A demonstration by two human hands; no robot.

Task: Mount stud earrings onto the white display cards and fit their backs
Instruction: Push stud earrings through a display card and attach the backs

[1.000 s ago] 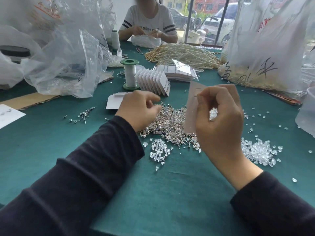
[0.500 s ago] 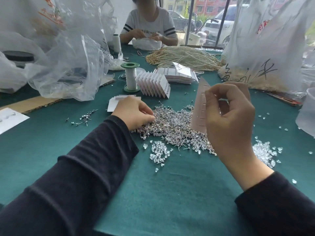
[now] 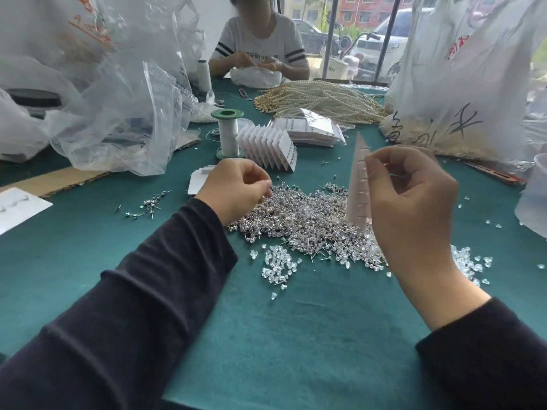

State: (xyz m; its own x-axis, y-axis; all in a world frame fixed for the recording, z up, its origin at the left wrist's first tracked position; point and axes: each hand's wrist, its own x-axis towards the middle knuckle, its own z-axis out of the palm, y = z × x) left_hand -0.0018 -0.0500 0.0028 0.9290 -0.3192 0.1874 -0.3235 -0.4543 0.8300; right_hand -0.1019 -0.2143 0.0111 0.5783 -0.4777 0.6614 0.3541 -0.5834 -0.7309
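Note:
My right hand (image 3: 411, 196) holds a white display card (image 3: 358, 184) upright by its edge, above a heap of silver stud earrings (image 3: 302, 214) on the green table. My left hand (image 3: 233, 187) hovers at the left edge of that heap with its fingertips pinched together; whether a stud is between them I cannot tell. Clear plastic earring backs (image 3: 276, 266) lie in a small pile in front of the heap, and more backs (image 3: 470, 261) lie to the right of my right wrist. A few loose studs (image 3: 148, 205) lie apart on the left.
A fanned row of filled cards (image 3: 268, 146) and a thread spool (image 3: 228, 134) stand behind the heap. Blank cards (image 3: 198, 180) lie by my left hand. Plastic bags (image 3: 118, 99) crowd the left, another bag (image 3: 461, 84) the right. A person sits opposite behind pearl strands (image 3: 319, 99).
My left hand dipped to the stud heap and has lifted slightly with its fingertips pinched. My right hand has moved the card a little to the right and turned it more edge-on.

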